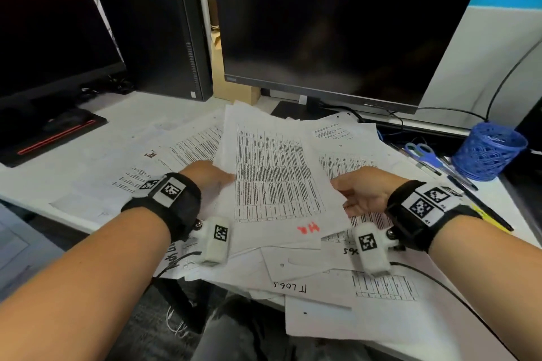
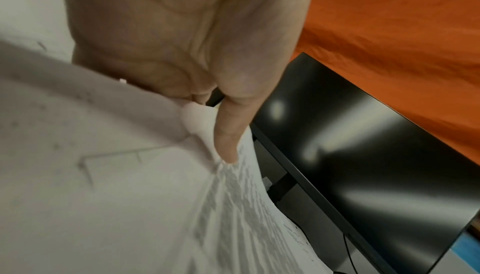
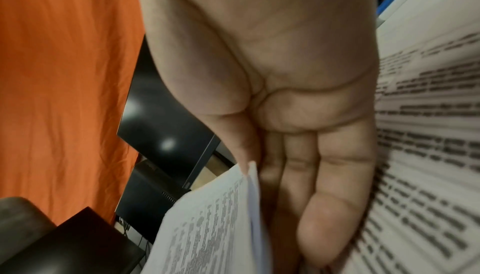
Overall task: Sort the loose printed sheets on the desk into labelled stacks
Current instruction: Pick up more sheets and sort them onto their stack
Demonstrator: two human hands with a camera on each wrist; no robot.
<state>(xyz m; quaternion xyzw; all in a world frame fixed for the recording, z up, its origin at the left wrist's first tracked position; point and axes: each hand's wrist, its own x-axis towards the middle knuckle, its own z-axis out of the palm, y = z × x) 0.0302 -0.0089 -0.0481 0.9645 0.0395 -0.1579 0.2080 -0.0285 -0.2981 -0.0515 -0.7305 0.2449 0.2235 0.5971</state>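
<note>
A thin bundle of printed table sheets (image 1: 272, 179), marked "HR" in red (image 1: 308, 228) at its near edge, is held over the paper pile. My left hand (image 1: 209, 176) pinches its left edge; in the left wrist view the thumb (image 2: 228, 134) presses on the sheets (image 2: 130, 196) with the other fingers hidden beneath. My right hand (image 1: 360, 190) pinches the right edge, the thumb on top of the sheets (image 3: 207, 227) and the fingers (image 3: 324, 206) under them. More loose sheets lie below, some handwritten "IT LOGS" (image 1: 290, 287) and "Tax" (image 1: 151, 153).
A large dark monitor (image 1: 337, 23) stands behind the papers, a second monitor (image 1: 44, 23) and a black PC tower (image 1: 158, 35) to the left. At right are a blue mesh pen pot (image 1: 488, 151), blue scissors (image 1: 422, 152) and pens (image 1: 460, 179). Sheets overhang the desk's front edge.
</note>
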